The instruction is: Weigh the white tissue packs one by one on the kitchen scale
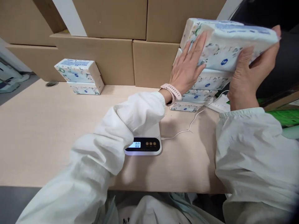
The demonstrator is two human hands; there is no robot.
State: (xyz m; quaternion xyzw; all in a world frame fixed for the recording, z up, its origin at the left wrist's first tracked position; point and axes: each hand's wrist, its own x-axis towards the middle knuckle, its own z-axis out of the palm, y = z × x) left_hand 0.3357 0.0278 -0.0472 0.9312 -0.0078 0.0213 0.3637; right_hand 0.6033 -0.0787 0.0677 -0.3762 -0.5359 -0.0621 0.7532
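At the upper right, a tissue pack (pixel 233 46) with a floral print sits at the top of a stack of similar packs (pixel 196 97). My right hand (pixel 254 68) grips its right end, thumb on the front. My left hand (pixel 189 65) lies flat with fingers spread against the left part of the top packs. A white digital scale (pixel 144 146) reading 0.0 is partly hidden under my left sleeve. Two more tissue packs (pixel 79 76) are stacked at the back left of the table.
Cardboard boxes (pixel 98 62) line the back of the wooden table (pixel 46 133). A white cable (pixel 179 133) runs from the scale to a white power strip (pixel 220 104). Green material (pixel 285 116) shows at the right edge, near a round table hole (pixel 51 84) at far left.
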